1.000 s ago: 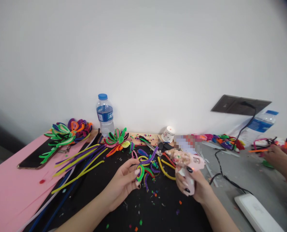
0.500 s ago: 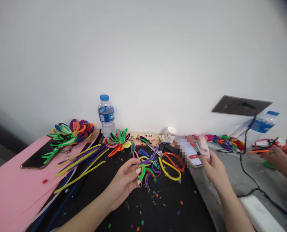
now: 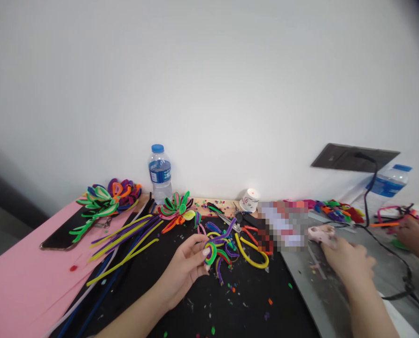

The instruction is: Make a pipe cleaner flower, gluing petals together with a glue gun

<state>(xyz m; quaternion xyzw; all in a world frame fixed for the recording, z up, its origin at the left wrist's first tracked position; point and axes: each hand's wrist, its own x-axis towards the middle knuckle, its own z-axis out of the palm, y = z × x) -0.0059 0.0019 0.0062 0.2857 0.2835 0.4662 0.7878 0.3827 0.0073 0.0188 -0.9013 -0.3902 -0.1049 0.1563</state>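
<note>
My left hand [image 3: 185, 268] pinches a small cluster of bent pipe cleaners [image 3: 219, 249], green, yellow, purple and red loops, just above the black mat [image 3: 230, 310]. My right hand [image 3: 346, 259] is stretched out to the right over the grey table, blurred by motion, right beside the pink glue gun [image 3: 321, 233], which lies on the table with its black cord [image 3: 389, 253] trailing away. I cannot see whether those fingers still touch the gun.
Straight yellow and purple pipe cleaners [image 3: 125, 237] lie left on the mat, finished flowers [image 3: 105, 199] on pink paper [image 3: 15, 286] beside a phone [image 3: 59, 237]. A water bottle [image 3: 159, 172], tape roll [image 3: 249, 200], scissors [image 3: 255, 232], second bottle [image 3: 389, 185]. Another person's hand [image 3: 415, 234] works far right.
My right hand carried the pink glue gun from in front of me out to the right and lowered it onto the grey table. The left hand kept its hold on the pipe cleaner cluster.
</note>
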